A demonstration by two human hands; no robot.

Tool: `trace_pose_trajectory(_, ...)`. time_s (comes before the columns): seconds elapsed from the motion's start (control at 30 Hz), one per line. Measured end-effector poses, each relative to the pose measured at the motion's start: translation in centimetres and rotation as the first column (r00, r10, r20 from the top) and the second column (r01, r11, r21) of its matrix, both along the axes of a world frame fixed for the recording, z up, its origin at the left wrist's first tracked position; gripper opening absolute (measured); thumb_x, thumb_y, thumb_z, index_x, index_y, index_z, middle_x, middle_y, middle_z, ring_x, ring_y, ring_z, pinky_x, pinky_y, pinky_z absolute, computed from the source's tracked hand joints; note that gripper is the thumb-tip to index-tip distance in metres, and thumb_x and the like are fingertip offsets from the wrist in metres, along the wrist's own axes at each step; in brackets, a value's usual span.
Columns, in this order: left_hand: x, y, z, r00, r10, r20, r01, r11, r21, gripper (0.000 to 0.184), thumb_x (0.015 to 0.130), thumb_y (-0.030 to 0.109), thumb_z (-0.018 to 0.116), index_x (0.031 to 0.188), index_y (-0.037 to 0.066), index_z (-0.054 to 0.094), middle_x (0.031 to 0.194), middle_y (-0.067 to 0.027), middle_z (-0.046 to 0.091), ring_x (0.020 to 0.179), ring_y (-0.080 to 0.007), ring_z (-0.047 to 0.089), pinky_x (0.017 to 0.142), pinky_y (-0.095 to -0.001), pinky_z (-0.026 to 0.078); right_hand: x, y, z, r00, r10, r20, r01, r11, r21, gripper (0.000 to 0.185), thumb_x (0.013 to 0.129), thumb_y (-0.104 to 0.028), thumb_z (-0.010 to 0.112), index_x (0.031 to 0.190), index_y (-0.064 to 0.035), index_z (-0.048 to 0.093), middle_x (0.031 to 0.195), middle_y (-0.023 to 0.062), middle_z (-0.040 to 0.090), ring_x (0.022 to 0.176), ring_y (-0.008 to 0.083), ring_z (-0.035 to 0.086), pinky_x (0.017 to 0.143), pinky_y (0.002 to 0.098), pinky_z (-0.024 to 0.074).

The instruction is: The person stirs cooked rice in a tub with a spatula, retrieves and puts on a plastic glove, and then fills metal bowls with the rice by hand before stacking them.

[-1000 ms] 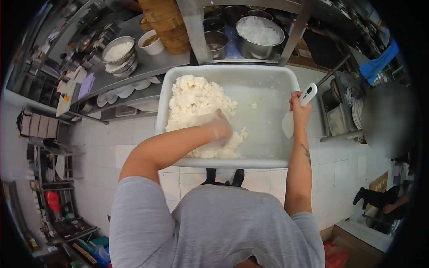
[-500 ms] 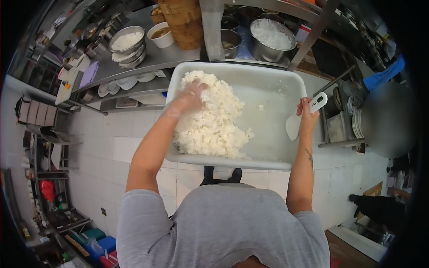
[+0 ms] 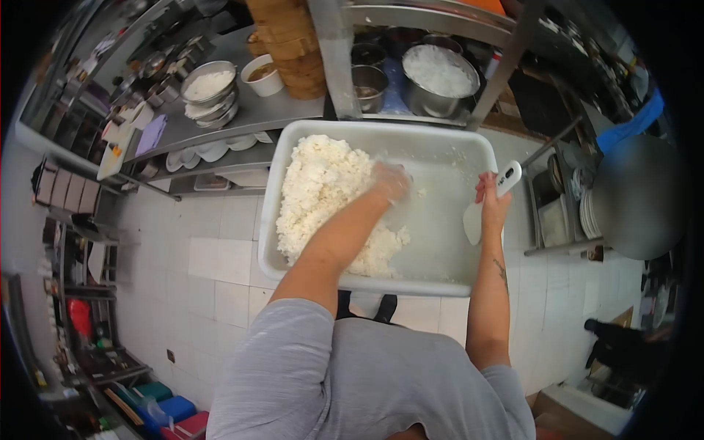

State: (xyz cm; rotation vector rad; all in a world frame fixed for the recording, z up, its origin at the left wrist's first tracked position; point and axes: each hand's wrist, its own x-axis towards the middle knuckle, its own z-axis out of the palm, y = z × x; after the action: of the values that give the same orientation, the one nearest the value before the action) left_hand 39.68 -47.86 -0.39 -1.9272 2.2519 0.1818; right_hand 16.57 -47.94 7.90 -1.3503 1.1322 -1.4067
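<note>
A white rectangular tub (image 3: 456,133) sits in front of me, with a big heap of cooked white rice (image 3: 315,194) filling its left half. My left hand (image 3: 391,182) is over the tub at the right edge of the heap, palm and fingers smeared by motion. Whether it grips any rice cannot be made out. At the tub's right rim, my right hand (image 3: 496,199) is closed around a white rice paddle (image 3: 509,178). The paddle's handle points up and away, and its blade hangs inside the right wall. A few grains cling to the tub's floor.
Beyond the tub, a steel counter (image 3: 264,110) bears stacked bamboo steamers (image 3: 297,55), a white bowl (image 3: 262,75) and strainers of rice (image 3: 210,86). A large pot (image 3: 440,81) stands behind to the right. Plates (image 3: 589,213) fill a rack at right; a blurred round shape is beside it.
My left hand has swept from the heap's far left to its right edge. The tub appears slightly lower and further left in view. My right hand keeps hold of the paddle.
</note>
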Motion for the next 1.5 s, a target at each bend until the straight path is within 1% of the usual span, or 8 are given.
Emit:
trace_pose_trajectory(0.2,-2.2,7.3,4.2,0.978,-0.190,0.090,0.137,0.901,0.412,0.033,0.082,0.025,0.058,0.107,0.006,0.068,0.116,-0.0163,0.062,0.110,-0.0369,0.056,0.095,-0.0538,0.037,-1.2,-0.5,0.5,0.959,0.083,0.270,-0.100,0.994,0.051,0.042,0.098,-0.034,0.045,0.095,0.0051,0.059,0.073,0.0079,0.055,0.057,0.0133,0.051,0.056,0.0262,0.0433)
trace_pose_trajectory(0.37,1.8,10.6,11.6,0.911,0.087,-0.402,-0.085,0.996,0.023,0.035,0.082,0.026,0.061,0.112,0.009,0.061,0.123,-0.0179,0.056,0.114,-0.0311,0.053,0.095,-0.0463,0.042,-1.5,0.4,0.9,0.969,0.053,0.240,-0.081,0.991,0.107,0.038,0.095,-0.031,0.054,0.113,0.0022,0.058,0.096,0.0065,0.059,0.087,0.0152,0.057,0.080,0.0292,0.0454)
trace_pose_trajectory(0.57,16.5,15.5,14.8,0.467,0.326,-0.822,-0.514,0.857,0.048,0.027,0.085,0.026,0.062,0.104,0.006,0.061,0.096,-0.0086,0.063,0.082,-0.0169,0.062,0.071,-0.0300,0.051,-5.1,2.7,-1.2,0.943,-0.233,0.239,0.190,0.964,0.188,0.043,0.087,-0.021,0.067,0.124,-0.0027,0.055,0.102,0.0047,0.060,0.095,0.0144,0.057,0.084,0.0285,0.0438)
trace_pose_trajectory(0.63,22.9,16.7,14.6,0.085,0.409,-0.909,-0.659,0.707,0.257,0.026,0.086,0.025,0.062,0.100,0.004,0.061,0.084,-0.0039,0.062,0.066,-0.0116,0.057,0.061,-0.0261,0.048,-8.8,2.6,-2.6,0.925,-0.338,0.173,0.308,0.935,0.176,0.051,0.083,-0.022,0.071,0.126,-0.0032,0.052,0.107,0.0068,0.059,0.100,0.0165,0.056,0.088,0.0326,0.0426)
trace_pose_trajectory(0.77,36.7,17.8,10.9,-0.453,0.128,-0.882,-0.709,0.549,0.443,0.022,0.086,0.016,0.058,0.103,0.002,0.058,0.081,-0.0086,0.059,0.062,-0.0158,0.056,0.053,-0.0282,0.044,-9.2,4.4,-0.3,0.486,-0.815,-0.316,0.824,0.548,-0.146,0.056,0.083,-0.026,0.068,0.128,0.0010,0.048,0.111,0.0150,0.056,0.105,0.0272,0.054,0.089,0.0375,0.0435)
trace_pose_trajectory(0.9,46.4,13.9,8.8,-0.712,-0.091,-0.696,-0.689,0.279,0.669,0.024,0.090,0.017,0.053,0.104,-0.002,0.051,0.074,-0.0175,0.062,0.051,-0.0194,0.055,0.046,-0.0322,0.047,-3.6,6.0,2.7,0.183,-0.855,-0.485,0.652,0.475,-0.591,0.054,0.084,-0.025,0.065,0.127,0.0022,0.048,0.116,0.0229,0.055,0.110,0.0350,0.052,0.093,0.0411,0.0415)
trace_pose_trajectory(1.13,51.6,9.9,7.6,-0.761,-0.087,-0.643,-0.568,0.568,0.596,0.046,0.089,0.010,0.049,0.129,-0.003,0.032,0.118,-0.0282,0.047,0.086,-0.0406,0.059,0.060,-0.0403,0.054,5.3,7.9,1.2,0.634,-0.380,-0.674,0.295,0.924,-0.244,0.021,0.086,-0.008,0.058,0.106,-0.0008,0.062,0.107,0.0130,0.061,0.100,0.0272,0.058,0.089,0.0346,0.0428)
trace_pose_trajectory(1.5,50.8,10.2,2.1,-0.789,-0.030,-0.613,-0.505,0.600,0.621,0.035,0.084,-0.001,0.043,0.118,-0.002,0.041,0.117,-0.0182,0.051,0.093,-0.0388,0.057,0.067,-0.0384,0.055,2.2,12.1,-2.5,0.334,0.065,-0.940,0.198,0.970,0.137,0.025,0.080,-0.014,0.065,0.103,-0.0055,0.065,0.084,0.0158,0.065,0.077,0.0296,0.063,0.072,0.0376,0.0499)
